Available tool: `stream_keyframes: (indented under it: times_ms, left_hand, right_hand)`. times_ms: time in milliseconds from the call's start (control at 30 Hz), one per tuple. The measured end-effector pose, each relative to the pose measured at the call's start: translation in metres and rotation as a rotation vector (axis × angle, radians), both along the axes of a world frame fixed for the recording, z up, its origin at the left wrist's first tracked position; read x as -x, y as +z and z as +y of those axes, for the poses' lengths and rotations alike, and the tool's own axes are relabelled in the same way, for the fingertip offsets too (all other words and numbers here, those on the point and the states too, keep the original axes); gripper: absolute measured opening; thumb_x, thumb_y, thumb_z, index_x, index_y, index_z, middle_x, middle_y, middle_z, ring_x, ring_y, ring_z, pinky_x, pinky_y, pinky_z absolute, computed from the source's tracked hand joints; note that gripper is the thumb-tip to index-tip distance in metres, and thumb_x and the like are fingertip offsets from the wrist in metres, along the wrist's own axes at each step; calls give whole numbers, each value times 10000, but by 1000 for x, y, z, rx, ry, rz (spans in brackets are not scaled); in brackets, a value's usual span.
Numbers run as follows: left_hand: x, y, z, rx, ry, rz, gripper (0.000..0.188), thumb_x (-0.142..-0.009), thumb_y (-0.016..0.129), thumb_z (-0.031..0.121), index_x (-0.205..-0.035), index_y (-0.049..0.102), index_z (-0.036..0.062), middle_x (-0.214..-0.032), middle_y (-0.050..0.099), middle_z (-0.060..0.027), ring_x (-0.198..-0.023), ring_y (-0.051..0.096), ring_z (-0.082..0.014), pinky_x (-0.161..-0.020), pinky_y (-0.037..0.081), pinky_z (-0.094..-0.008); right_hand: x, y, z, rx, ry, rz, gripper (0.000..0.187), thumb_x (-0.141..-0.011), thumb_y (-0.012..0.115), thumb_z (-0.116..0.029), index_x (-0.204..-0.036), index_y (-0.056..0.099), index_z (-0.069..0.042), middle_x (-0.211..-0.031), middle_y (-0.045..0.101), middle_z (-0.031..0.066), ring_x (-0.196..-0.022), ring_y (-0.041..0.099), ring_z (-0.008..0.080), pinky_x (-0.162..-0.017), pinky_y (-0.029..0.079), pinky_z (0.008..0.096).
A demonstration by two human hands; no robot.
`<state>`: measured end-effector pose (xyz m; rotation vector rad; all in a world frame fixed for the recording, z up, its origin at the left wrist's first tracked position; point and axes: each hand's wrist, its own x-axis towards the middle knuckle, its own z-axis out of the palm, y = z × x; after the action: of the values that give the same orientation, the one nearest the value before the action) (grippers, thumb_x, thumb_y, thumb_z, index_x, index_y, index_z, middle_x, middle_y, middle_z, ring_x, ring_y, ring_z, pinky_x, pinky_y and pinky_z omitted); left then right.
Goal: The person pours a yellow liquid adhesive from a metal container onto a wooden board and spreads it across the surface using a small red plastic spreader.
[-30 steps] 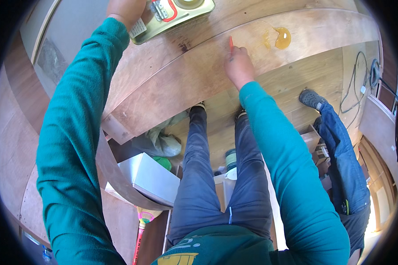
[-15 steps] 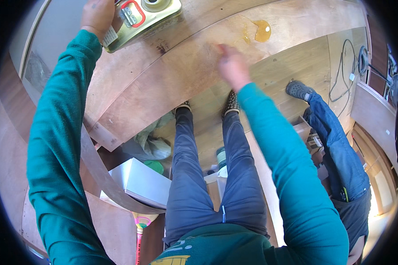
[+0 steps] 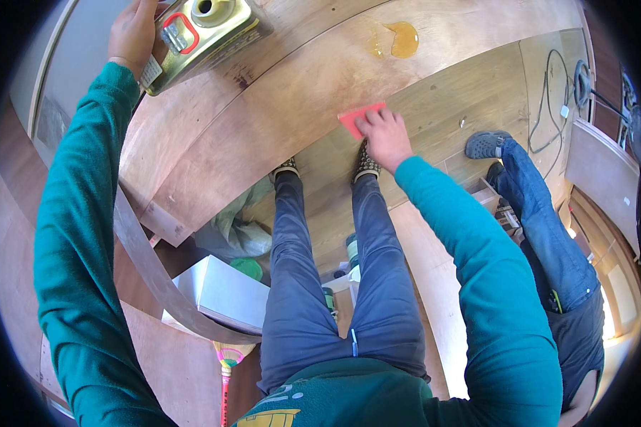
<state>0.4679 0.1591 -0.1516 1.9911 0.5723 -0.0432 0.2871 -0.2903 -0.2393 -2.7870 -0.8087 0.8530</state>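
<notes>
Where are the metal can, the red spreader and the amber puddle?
metal can (image 3: 206, 32), head view, on its top face.
red spreader (image 3: 356, 118), head view, on its exposed blade.
amber puddle (image 3: 402, 38), head view, at its middle.

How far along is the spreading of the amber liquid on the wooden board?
Done: an amber puddle already lies poured on the wooden board. In hand: the right hand presses a red spreader on the board's near edge, apart from the puddle; the left hand holds the metal can, its cap off. Left: the puddle looks unspread and most of the board looks dry.

Woodworking site, plywood sheets (image 3: 263, 135), glue puddle (image 3: 400, 38), cables (image 3: 559, 92)
</notes>
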Motion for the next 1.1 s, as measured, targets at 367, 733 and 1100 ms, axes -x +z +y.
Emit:
stream_keyframes:
  times_ms: [367, 733, 1100]
  left_hand:
    - [-2, 11, 4, -93, -67, 98, 620, -1031, 456, 553, -1257, 688, 23, -1163, 693, -128, -1044, 635, -181, -984, 454, -291]
    - [-4, 4, 13, -71, -113, 93, 687, -999, 481, 610, -1205, 695, -9, -1094, 689, -134, -975, 639, -197, -942, 469, -291]
    - [-7, 2, 18, -72, -107, 108, 646, -1025, 447, 575, -1227, 695, 14, -1107, 681, -119, -992, 623, -187, -958, 458, -289]
  right_hand:
    - [-27, 27, -80, -107, -126, -194, 445, -824, 622, -84, -1236, 699, -231, -1278, 586, 109, -1227, 514, 331, -1005, 432, 499]
    - [-2, 0, -131, 116, -157, -185, 512, -852, 639, -125, -1328, 639, -314, -1437, 492, 133, -1399, 391, 354, -1192, 244, 588]
    - [-59, 11, -62, 74, 206, -107, 482, -885, 602, -163, -1333, 644, -335, -1570, 404, 104, -1515, 262, 311, -1252, 103, 575]
